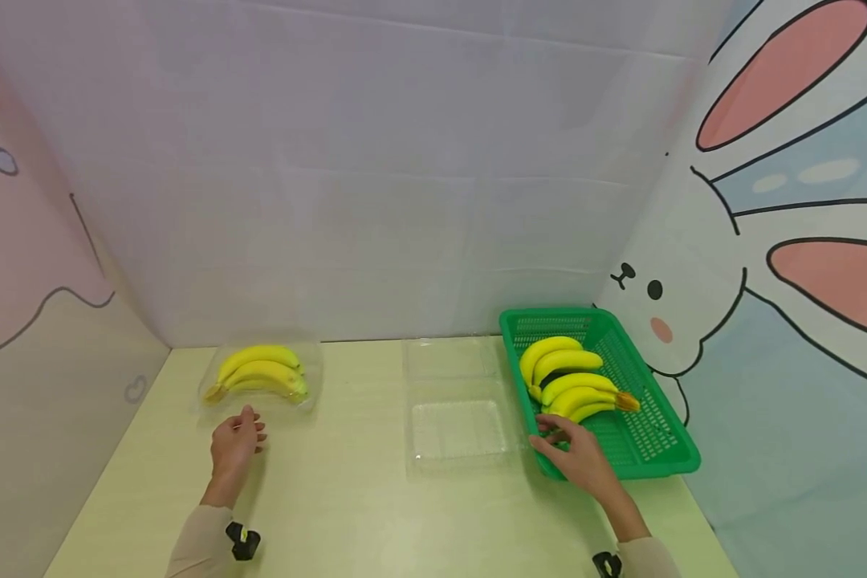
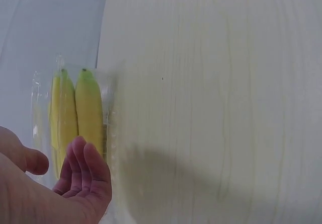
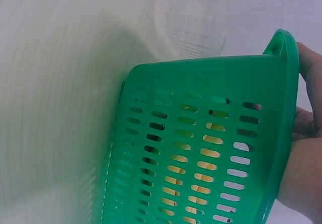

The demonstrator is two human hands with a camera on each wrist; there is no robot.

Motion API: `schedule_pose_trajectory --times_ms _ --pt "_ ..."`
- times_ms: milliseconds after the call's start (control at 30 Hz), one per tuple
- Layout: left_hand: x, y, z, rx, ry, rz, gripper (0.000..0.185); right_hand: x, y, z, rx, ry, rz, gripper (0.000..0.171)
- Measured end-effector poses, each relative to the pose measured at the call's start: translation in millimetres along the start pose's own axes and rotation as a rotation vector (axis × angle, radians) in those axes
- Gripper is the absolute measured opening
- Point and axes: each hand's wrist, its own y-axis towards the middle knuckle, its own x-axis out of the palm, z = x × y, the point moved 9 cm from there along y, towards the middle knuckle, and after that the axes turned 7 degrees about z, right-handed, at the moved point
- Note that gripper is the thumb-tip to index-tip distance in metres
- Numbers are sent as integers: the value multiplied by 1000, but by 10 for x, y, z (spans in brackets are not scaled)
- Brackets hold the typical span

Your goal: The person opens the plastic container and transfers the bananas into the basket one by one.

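Note:
My left hand (image 1: 235, 445) hovers just in front of a clear plastic box (image 1: 312, 377) with a bunch of yellow bananas (image 1: 263, 371) in it. Its fingers are loosely bent with nothing between them, as the left wrist view also shows. My right hand (image 1: 578, 456) reaches over the near left rim of a green basket (image 1: 661, 429), thumb and fingers apart. Just beyond its fingertips lie banana bunches (image 1: 578, 393) inside the basket. In the right wrist view, the basket wall (image 3: 201, 78) hides part of this hand, so any contact with the bananas cannot be told.
A clear plastic clamshell box (image 1: 458, 429) lies open between the hands, against the basket's left side. The pale wooden table (image 1: 354, 498) ends at a white cloth backdrop (image 1: 376, 201). Cartoon-printed cloths (image 1: 787, 385) stand along both sides.

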Motion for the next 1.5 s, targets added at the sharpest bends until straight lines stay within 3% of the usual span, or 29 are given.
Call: schedule_pose_trajectory --times_ms 500,1100,1500 --pt "-29 88 -65 -61 -89 -14 49 14 -3 7 20 -1 3 42" --pt "-4 186 -147 -151 -115 -114 52 8 -13 31 20 -5 17 42" --pt "5 236 -189 -207 -223 -125 39 13 10 34 35 -2 -1 43"
